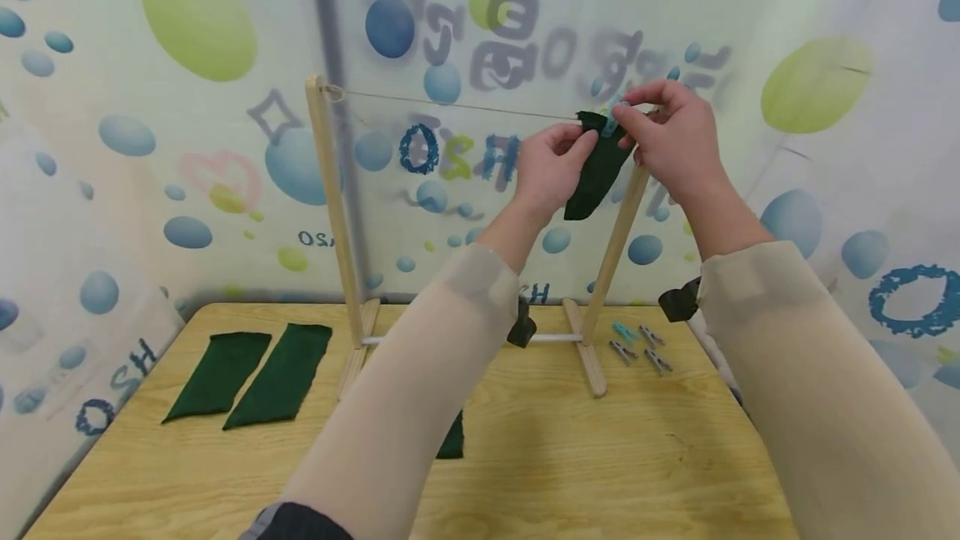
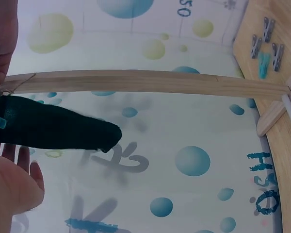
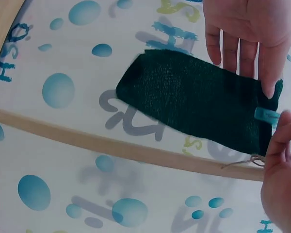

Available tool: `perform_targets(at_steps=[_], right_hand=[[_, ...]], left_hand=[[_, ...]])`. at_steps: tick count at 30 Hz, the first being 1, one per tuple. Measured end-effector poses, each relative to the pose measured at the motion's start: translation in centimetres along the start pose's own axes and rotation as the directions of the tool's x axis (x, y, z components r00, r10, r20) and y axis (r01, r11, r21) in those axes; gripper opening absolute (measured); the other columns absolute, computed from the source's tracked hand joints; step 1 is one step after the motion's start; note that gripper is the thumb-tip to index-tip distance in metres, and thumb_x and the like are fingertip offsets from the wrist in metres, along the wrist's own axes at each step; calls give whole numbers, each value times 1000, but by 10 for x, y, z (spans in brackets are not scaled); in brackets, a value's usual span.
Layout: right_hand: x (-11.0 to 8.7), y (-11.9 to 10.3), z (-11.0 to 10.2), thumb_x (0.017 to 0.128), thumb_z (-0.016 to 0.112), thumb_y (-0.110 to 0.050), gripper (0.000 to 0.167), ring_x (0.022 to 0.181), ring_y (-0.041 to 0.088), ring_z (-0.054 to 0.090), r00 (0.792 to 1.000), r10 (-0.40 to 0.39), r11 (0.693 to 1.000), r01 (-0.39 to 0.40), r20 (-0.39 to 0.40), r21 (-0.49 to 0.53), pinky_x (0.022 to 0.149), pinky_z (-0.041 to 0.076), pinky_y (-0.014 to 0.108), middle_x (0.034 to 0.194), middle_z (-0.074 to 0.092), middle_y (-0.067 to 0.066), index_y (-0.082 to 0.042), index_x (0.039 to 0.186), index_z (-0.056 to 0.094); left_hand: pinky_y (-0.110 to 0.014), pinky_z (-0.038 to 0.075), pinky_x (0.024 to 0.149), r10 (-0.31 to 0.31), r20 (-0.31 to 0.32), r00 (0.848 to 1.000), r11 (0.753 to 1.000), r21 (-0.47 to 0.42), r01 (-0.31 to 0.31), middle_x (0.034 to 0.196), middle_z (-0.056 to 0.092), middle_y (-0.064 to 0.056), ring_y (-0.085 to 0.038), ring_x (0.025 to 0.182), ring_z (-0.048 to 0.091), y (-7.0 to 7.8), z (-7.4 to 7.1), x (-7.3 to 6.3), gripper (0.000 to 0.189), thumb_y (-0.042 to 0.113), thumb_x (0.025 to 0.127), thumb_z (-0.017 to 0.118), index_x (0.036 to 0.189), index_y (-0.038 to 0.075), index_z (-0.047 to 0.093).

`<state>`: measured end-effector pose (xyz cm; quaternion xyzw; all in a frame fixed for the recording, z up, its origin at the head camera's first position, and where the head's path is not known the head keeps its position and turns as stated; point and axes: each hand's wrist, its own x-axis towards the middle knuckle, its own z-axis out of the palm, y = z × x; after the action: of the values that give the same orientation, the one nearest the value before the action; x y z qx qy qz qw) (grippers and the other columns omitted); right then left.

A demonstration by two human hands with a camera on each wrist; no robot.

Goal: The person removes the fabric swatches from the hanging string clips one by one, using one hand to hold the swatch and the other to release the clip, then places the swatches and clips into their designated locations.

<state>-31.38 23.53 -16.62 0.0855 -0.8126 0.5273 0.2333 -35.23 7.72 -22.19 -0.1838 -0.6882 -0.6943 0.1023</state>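
Observation:
A dark green cloth (image 1: pixel 597 177) hangs over the string (image 1: pixel 457 105) near its right end. My left hand (image 1: pixel 551 165) pinches the cloth's upper left edge between thumb and fingers. With thumb and forefinger, my right hand (image 1: pixel 678 140) grips a light blue clothespin (image 1: pixel 611 122) at the cloth's top. In the right wrist view the clothespin (image 3: pixel 266 115) sits across the cloth's top edge, and the cloth (image 3: pixel 194 97) dangles flat below. The left wrist view shows the same cloth (image 2: pixel 58 124) beside the wooden post.
Two wooden posts (image 1: pixel 335 215) on feet carry the string, joined low by a white rod (image 1: pixel 558 338). Two green cloths (image 1: pixel 277 377) lie at the table's left; another (image 1: pixel 452 440) is partly behind my left sleeve. Several clothespins (image 1: pixel 622 350) lie right of the stand on the wooden table (image 1: pixel 600 457).

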Motion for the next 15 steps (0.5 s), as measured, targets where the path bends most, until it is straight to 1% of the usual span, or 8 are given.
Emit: perform_targets(at_steps=[2, 3, 5, 8, 10, 12, 15], right_hand=[[-1, -1, -2, 105, 76, -27, 13, 67, 8, 68, 1000, 4, 1000, -4, 16, 22, 56, 49, 19, 111, 72, -11, -20, 114, 70], [-1, -1, -3, 105, 75, -27, 12, 65, 8, 67, 1000, 5, 999, -6, 24, 33, 56, 49, 20, 115, 71, -10, -20, 114, 70], [-1, -2, -5, 106, 75, -25, 14, 63, 8, 66, 999, 1, 999, -3, 43, 51, 55, 47, 20, 118, 69, -9, -18, 116, 67], [-1, -3, -6, 105, 75, -22, 29, 62, 9, 64, 998, 0, 997, -6, 68, 80, 55, 47, 21, 117, 68, -4, -18, 132, 64], [-1, -4, -7, 105, 75, -22, 39, 63, 9, 64, 997, 4, 997, -11, 83, 77, 55, 46, 20, 122, 67, -5, -17, 143, 63], [-1, -5, -8, 105, 76, -23, 46, 66, 9, 64, 996, 16, 998, -21, 90, 57, 56, 46, 20, 127, 66, -6, -17, 149, 64], [-3, -7, -10, 105, 76, -26, 41, 71, 7, 64, 997, 20, 999, -17, 77, -34, 60, 48, 20, 124, 68, -10, -17, 145, 70]], left_hand=[[-27, 59, 90, -6, 8, 1000, 1000, -26, 7, 121, 81, -14, -30, 110, 76, 1, 0, -1, 30, 30, 112, 68, 123, 5, 78], [-28, 59, 90, -10, 13, 1000, 999, -42, 10, 121, 81, -15, -31, 110, 76, 1, 0, -1, 30, 29, 112, 67, 124, 4, 78], [-30, 60, 92, -16, 21, 1000, 998, -57, 17, 121, 81, -15, -30, 109, 77, 1, 0, -1, 30, 29, 112, 66, 125, 3, 76], [-32, 61, 95, -26, 31, 999, 997, -68, 28, 121, 81, -15, -26, 107, 78, 2, 0, -2, 30, 28, 113, 65, 126, 3, 75], [-32, 62, 97, -32, 35, 999, 997, -75, 35, 121, 82, -15, -25, 107, 79, 3, 0, -2, 30, 28, 113, 65, 127, 3, 74], [-32, 62, 96, -37, 39, 999, 995, -92, 41, 122, 81, -17, -27, 107, 79, 4, 0, -3, 30, 27, 113, 65, 127, 2, 73], [-30, 63, 95, -30, 43, 999, 993, -110, 34, 121, 81, -17, -27, 107, 79, 4, -1, -4, 29, 26, 113, 64, 128, 2, 71]])
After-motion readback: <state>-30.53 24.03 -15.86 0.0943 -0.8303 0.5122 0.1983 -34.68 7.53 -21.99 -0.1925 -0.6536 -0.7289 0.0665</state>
